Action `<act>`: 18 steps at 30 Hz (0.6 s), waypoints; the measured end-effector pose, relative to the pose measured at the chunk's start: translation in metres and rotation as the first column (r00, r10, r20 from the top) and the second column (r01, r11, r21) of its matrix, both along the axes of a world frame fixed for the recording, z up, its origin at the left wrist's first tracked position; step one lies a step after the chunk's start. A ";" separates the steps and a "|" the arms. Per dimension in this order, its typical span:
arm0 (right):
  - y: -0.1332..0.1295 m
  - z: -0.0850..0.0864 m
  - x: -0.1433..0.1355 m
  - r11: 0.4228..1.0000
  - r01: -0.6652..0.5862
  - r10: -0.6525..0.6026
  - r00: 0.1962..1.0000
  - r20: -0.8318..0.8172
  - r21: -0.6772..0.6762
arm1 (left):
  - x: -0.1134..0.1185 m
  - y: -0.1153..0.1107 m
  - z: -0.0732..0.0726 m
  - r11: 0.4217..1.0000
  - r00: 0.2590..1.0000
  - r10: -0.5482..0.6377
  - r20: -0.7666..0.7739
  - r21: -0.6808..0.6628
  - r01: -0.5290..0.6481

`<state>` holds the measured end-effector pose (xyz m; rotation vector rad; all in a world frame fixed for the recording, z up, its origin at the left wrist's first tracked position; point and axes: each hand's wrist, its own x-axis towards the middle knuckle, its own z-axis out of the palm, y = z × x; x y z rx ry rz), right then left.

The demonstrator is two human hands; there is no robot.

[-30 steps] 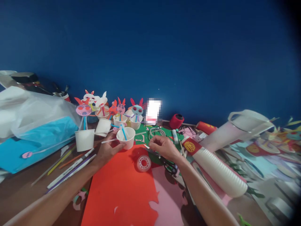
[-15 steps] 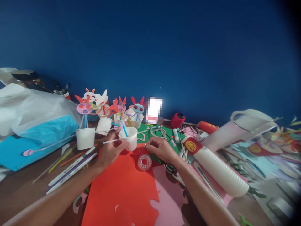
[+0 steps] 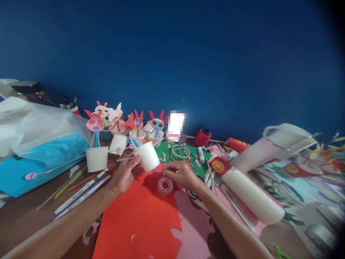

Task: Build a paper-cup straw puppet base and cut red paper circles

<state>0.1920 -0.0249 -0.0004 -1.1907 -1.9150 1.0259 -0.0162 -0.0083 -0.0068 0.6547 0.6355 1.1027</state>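
Observation:
A white paper cup (image 3: 148, 157) is tilted over the red sheet (image 3: 140, 216), with my left hand (image 3: 125, 175) closed on its side. A blue straw (image 3: 134, 141) runs through the cup, and its tip shows under the base. To the right of the cup, my right hand (image 3: 179, 174) has its fingers pinched together; anything between them is too small to make out. Just below those fingers a clear tape roll (image 3: 165, 185) lies on the red sheet.
Cups with paper animal faces (image 3: 95, 124) stand along the back left. Pens (image 3: 81, 194) and a blue bag (image 3: 45, 162) lie left. A stack of cups (image 3: 250, 190), a pitcher (image 3: 269, 147) and a green sheet (image 3: 168, 149) are right and behind.
The cup has tipped over from nearly upright, its base now towards my right hand, and the straw tip shows below. My right hand has shifted slightly left and down.

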 end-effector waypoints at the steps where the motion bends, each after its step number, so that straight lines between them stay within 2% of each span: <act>1: -0.001 0.000 -0.002 1.000 -0.008 0.008 1.000 0.000 0.006 | 0.000 -0.001 -0.001 1.000 1.000 0.004 -0.011 0.011 -0.004; 5: -0.005 0.000 -0.006 0.995 -0.027 0.024 0.999 0.037 0.098 | 0.003 -0.006 -0.002 0.999 0.999 0.022 -0.040 0.027 -0.021; 9: -0.006 -0.003 -0.007 0.983 -0.023 0.008 0.997 0.080 0.185 | 0.006 -0.011 0.001 1.000 0.999 0.006 -0.051 -0.013 -0.007; 18: -0.004 -0.010 -0.007 0.946 -0.063 -0.001 0.980 0.199 0.317 | 0.008 -0.014 0.004 0.998 0.999 -0.037 0.004 -0.047 0.037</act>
